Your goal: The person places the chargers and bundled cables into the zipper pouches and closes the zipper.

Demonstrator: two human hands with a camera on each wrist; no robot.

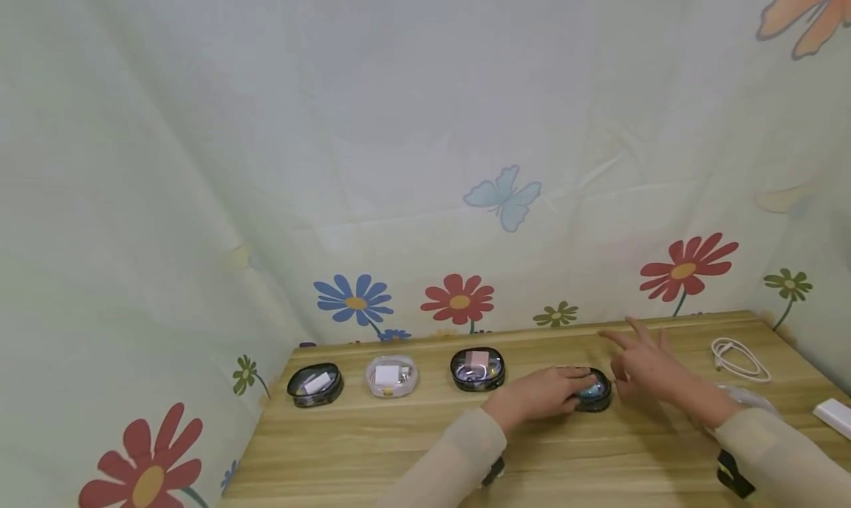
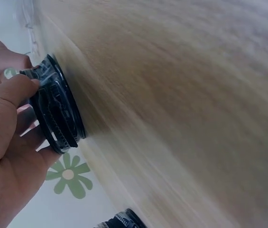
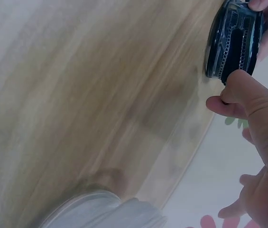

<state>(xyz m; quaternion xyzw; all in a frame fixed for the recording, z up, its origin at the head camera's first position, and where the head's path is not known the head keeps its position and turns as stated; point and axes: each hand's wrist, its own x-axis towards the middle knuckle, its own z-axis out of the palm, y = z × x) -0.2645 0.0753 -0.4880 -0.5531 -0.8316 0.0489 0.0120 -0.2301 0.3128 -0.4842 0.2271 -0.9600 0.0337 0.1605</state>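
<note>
A small oval clear pouch with black trim and a zipper (image 1: pixel 596 391) lies on the wooden table, with something bluish inside. My left hand (image 1: pixel 541 396) holds it from the left; in the left wrist view its thumb (image 2: pixel 22 88) presses the near side and the other fingers reach over the top. At the pouch's right end is my right hand (image 1: pixel 648 368). In the right wrist view its thumb and forefinger come together at the end of the black zipper (image 3: pixel 235 50), and the remaining fingers spread away. The zipper pull itself is hidden by the fingertips.
Left along the table stand a black-trimmed pouch with a pink item (image 1: pixel 479 379), a white-trimmed pouch (image 1: pixel 392 388) and another black-trimmed pouch (image 1: pixel 315 397). On the right are a coiled white cable (image 1: pixel 741 360), a clear pouch (image 1: pixel 754 399) partly behind the right forearm, and a white block (image 1: pixel 834 417).
</note>
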